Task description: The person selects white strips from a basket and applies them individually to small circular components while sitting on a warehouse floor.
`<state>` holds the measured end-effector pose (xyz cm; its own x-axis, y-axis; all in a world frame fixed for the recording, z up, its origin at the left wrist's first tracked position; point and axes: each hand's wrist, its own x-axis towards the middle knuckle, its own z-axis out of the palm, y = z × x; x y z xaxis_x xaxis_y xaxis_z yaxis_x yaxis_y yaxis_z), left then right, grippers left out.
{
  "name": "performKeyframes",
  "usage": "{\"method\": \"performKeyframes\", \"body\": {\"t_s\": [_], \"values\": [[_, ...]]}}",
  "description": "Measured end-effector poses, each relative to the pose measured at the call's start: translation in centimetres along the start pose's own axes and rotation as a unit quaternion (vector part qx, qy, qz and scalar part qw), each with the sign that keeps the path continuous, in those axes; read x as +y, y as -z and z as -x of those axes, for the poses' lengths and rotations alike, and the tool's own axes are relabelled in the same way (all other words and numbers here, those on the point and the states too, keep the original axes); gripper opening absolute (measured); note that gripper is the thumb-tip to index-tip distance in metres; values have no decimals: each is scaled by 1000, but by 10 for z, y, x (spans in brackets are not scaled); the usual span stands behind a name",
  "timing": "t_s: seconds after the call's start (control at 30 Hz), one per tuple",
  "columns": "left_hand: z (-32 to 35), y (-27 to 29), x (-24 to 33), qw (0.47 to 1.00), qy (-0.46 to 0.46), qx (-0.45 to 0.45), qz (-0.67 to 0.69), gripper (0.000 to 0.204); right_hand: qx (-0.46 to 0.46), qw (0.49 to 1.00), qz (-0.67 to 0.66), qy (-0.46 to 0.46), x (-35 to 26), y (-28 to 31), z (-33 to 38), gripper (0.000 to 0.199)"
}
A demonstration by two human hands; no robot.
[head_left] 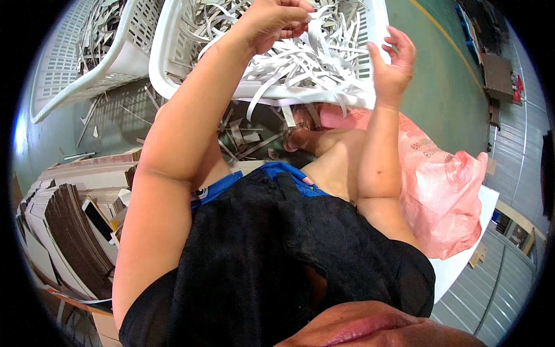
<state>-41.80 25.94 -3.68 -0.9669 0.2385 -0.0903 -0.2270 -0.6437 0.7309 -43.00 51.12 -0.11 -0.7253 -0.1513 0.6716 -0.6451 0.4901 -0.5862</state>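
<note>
A large white plastic basket (158, 61) stands in front of my knees, heaped with thin white and grey strips (283, 68) that look like paper or card trimmings. Over its middle, my left hand (276, 24) is closed in a pinch on a pale strip (315, 29), whose lower part merges into the heap. My right hand (394, 65) is raised at the basket's right rim, fingers apart and curled, with nothing visible in it. Several strips hang over the near rim.
A second white basket (130, 61) with grey scraps stands at the far left. Loose scraps litter the floor before me. Stacked cardboard pieces (75, 231) and a phone (98, 218) lie on my left. A pink woven sack (439, 202) sits against my right side.
</note>
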Motion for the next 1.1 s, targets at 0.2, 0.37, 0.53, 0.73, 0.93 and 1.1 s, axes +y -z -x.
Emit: {"method": "performKeyframes", "body": {"t_s": [0.2, 0.37, 0.53, 0.73, 0.93, 1.1], "values": [[6, -7, -4, 1000, 10, -4, -23, 15, -123, 977, 8, 175, -49, -38, 6, 37], [9, -7, 0, 999, 5, 7, -38, 15, -117, 980, -22, 161, -52, -52, 7, 30], [8, -5, 1, 998, -40, 1, -43, 15, -86, 984, -77, 138, -49, -63, 6, 19], [10, -12, 3, 995, -82, 4, -62, 15, -51, 947, -296, -113, -55, -69, 13, 13], [11, -14, 2, 991, -89, 1, -96, 15, -49, 918, -352, -175, -51, -73, 13, 12], [10, -17, -2, 988, -106, -10, -111, 14, -37, 911, -376, -164, -48, -73, 13, 13]]}}
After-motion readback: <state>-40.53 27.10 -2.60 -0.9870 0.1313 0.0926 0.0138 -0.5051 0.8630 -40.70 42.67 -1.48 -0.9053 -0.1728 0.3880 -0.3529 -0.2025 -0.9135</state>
